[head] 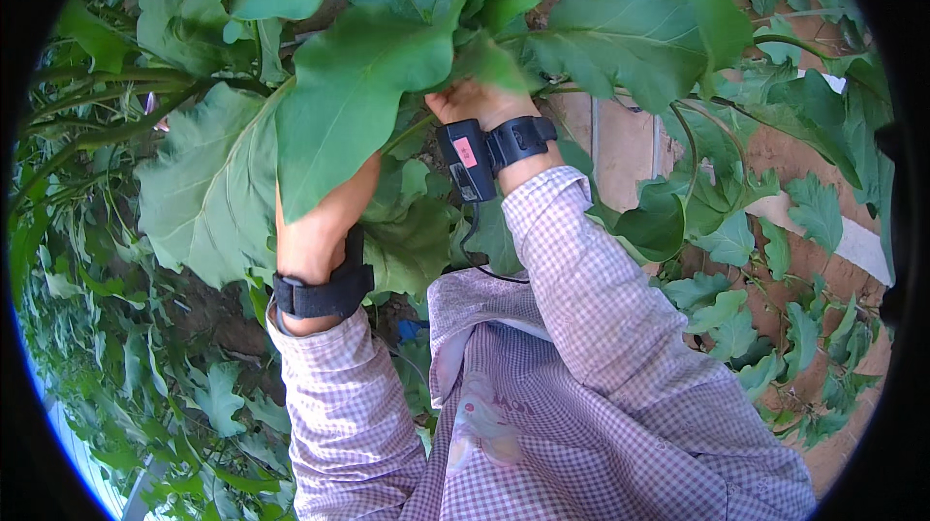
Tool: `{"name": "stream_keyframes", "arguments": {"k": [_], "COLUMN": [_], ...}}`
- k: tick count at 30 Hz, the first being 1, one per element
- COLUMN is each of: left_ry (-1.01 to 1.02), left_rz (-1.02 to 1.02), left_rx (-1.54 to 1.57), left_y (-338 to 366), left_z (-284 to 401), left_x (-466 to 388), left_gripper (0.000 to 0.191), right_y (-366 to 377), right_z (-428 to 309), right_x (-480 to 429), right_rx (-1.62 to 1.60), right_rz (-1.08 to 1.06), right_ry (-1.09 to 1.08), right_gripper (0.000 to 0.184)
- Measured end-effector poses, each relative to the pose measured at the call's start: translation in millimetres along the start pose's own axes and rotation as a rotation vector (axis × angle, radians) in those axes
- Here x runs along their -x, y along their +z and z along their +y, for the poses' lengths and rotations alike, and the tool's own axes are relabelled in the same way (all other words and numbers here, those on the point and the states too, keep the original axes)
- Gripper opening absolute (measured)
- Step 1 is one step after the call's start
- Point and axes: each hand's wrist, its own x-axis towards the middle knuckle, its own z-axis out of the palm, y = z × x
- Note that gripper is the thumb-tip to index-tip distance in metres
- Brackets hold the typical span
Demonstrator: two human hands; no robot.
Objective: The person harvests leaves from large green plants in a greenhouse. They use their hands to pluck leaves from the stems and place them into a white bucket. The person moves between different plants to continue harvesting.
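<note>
Both of my hands reach into the foliage of a broad-leaved plant, apparently an eggplant. A large leaf (363, 85) covers most of my left hand (352, 190), so only its wrist side shows and its fingers are hidden. My right hand (485, 101) is among the leaves at upper centre, beside a green stem (410, 134). Another leaf (494, 67) hides its fingers, and I cannot tell whether it holds anything. A black strap (323, 296) circles my left wrist. On my right wrist a second strap (519, 140) carries a small black device (467, 161) with a cable.
Thick stems (109, 132) cross at the left, near a small purple flower (151, 103). Broad leaves (625, 34) spread over the upper right. Bare reddish soil (785, 158) and a pale strip (857, 245) lie at the right. Thin upright lines (596, 136) pass behind the foliage.
</note>
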Motion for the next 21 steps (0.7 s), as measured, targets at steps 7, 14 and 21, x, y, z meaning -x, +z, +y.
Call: {"name": "stream_keyframes", "arguments": {"k": [7, 14, 21], "left_ry": [-0.265, -0.338, -0.237], "left_rz": [-0.035, 0.044, 0.064], "left_rx": [0.065, 0.337, 0.308], "left_y": [7, 14, 5], "left_z": [-9, -35, 6], "left_x": [33, 68, 76], "left_gripper": [0.022, 0.020, 0.033], "right_y": [-14, -18, -10], "right_z": [5, 25, 45], "right_x": [-10, -15, -5], "right_rx": [0.126, 0.501, 0.507], "right_rz": [-0.071, 0.217, 0.422], "right_ry": [0.027, -0.212, -0.530], "right_gripper": [0.022, 0.028, 0.020]}}
